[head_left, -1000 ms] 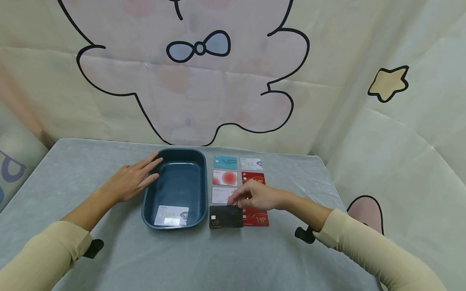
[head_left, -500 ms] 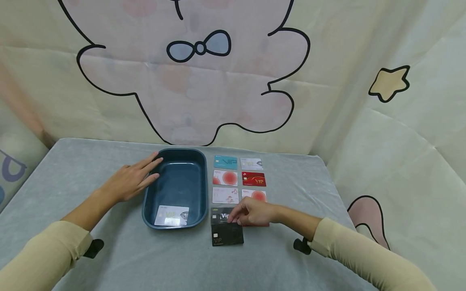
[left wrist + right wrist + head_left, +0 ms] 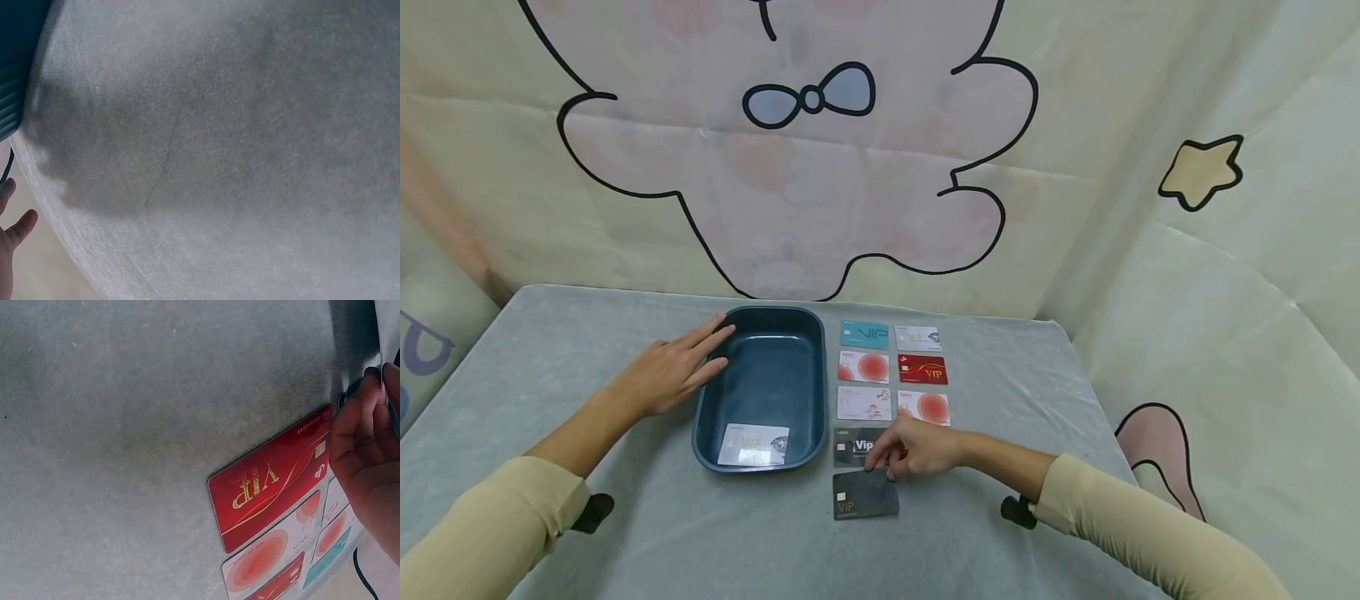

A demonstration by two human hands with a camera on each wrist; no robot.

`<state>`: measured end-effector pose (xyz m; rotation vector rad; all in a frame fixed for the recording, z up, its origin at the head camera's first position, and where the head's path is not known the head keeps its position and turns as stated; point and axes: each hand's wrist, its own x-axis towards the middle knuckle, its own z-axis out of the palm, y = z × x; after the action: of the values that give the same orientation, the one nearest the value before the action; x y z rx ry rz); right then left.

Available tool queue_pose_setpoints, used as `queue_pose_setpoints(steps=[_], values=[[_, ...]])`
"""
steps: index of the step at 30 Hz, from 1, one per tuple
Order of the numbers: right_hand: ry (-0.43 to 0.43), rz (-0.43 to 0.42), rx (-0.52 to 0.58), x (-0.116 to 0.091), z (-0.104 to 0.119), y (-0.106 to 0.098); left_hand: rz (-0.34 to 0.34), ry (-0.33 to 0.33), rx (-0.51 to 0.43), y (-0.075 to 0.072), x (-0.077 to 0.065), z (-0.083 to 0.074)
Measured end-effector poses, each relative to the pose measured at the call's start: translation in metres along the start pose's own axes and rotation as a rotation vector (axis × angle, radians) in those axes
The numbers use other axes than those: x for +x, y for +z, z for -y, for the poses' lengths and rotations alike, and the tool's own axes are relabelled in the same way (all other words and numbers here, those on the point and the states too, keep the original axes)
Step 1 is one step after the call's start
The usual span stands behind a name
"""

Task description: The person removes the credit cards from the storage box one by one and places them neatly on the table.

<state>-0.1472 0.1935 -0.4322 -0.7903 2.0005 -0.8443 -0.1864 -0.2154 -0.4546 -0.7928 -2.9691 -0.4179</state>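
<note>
With thumb and fingers my right hand (image 3: 917,448) pinches the top edge of a black VIP card (image 3: 865,497), tilted above the cloth at the near end of the card rows. Just behind it lies another black card (image 3: 852,447) marked "Vip", partly covered by the fingers. A red VIP card (image 3: 275,481) beneath that hand shows in the right wrist view but is hidden from the head view. My left hand (image 3: 673,367), fingers extended, rests on the left rim of a dark blue tray (image 3: 698,433). Inside the tray is a silvery-white VIP card (image 3: 752,445).
Right of the tray, cards lie in two columns: a teal card (image 3: 864,334), a silvery card (image 3: 918,338), a red card (image 3: 922,369), and several white ones, including a white card with pink flowers (image 3: 864,402). Grey cloth (image 3: 760,542) covers the table; a printed curtain (image 3: 880,217) hangs behind.
My right hand has moved toward the near edge with the black VIP card, uncovering the black "Vip" card and a white card with a red circle. The left hand has stayed on the tray.
</note>
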Motion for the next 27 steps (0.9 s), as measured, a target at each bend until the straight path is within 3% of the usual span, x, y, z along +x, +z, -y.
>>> queue_pose_setpoints(steps=[10,22,27], values=[[-0.021,0.044,-0.006,-0.001,-0.004,-0.001,0.002,-0.009,-0.001,0.0,0.0,0.0],[0.06,0.025,0.02,-0.01,0.008,-0.007,-0.006,-0.006,-0.006,-0.001,0.0,-0.001],[0.039,-0.009,-0.01,-0.009,0.014,-0.014,0.007,-0.009,0.002,0.0,0.001,0.0]])
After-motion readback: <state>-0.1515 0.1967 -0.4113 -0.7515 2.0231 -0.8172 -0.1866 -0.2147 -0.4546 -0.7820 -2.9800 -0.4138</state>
